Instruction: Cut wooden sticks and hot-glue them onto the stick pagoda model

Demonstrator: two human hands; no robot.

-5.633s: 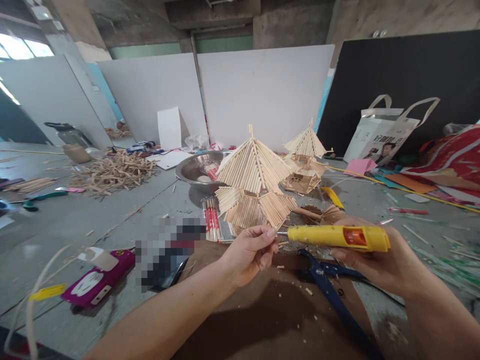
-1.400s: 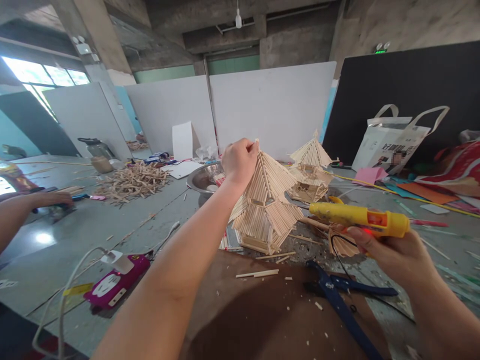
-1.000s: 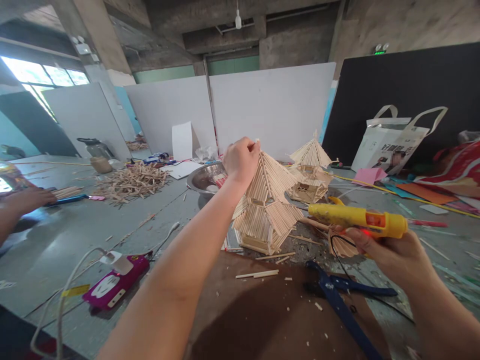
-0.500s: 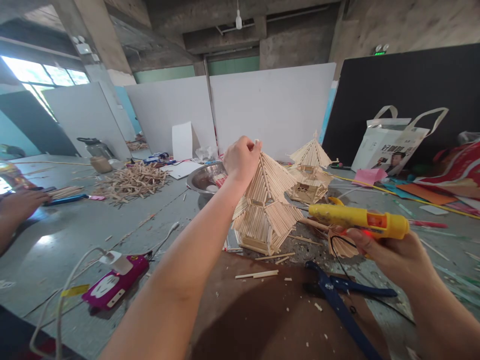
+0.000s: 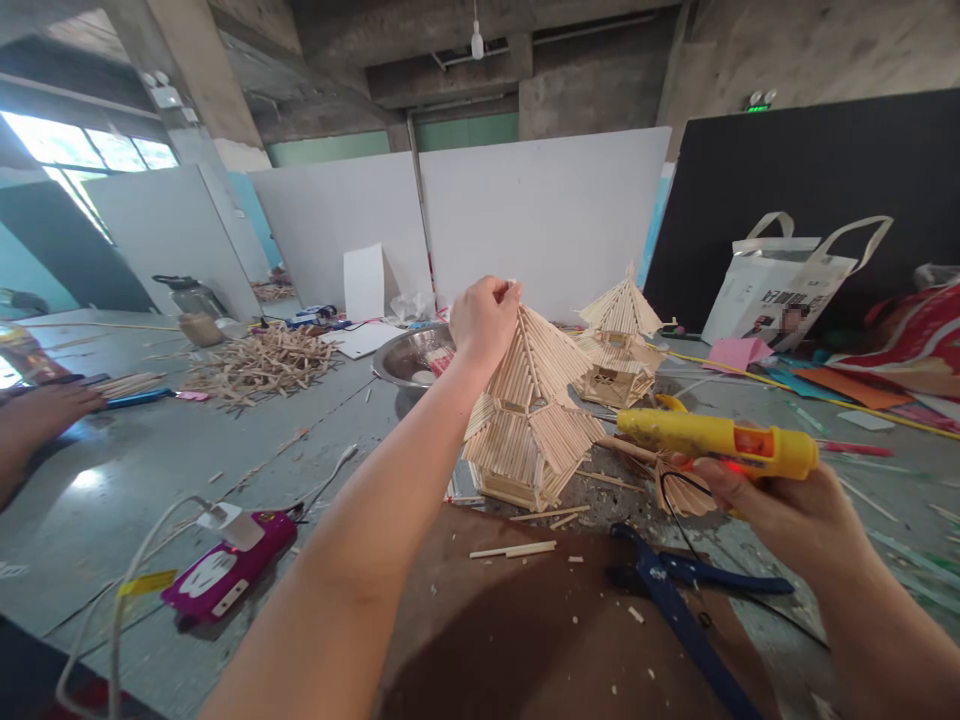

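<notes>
My left hand (image 5: 486, 315) is closed at the peak of a model pavilion (image 5: 536, 430) built of thin wooden sticks. Its fingertips pinch together there, and whatever small piece lies between them is hidden. My right hand (image 5: 787, 510) grips a yellow hot glue gun (image 5: 712, 440), its nozzle pointing left toward the pavilion's lower roof. Behind stands a second, similar stick pavilion (image 5: 619, 345). Blue-handled pliers (image 5: 675, 600) lie on a brown board (image 5: 480, 620) below the glue gun, near a few loose sticks (image 5: 514, 549).
At left are a purple power strip (image 5: 229, 565) with a white cable and a heap of wooden sticks (image 5: 266, 365). Behind my left arm sits a metal bowl (image 5: 397, 365). A white bag (image 5: 780, 290) stands at right. Another person's hand (image 5: 52, 405) rests at the far left.
Almost nothing differs. My left hand stays at the pavilion's peak with only a tiny shift, and the glue gun in my right hand keeps its place.
</notes>
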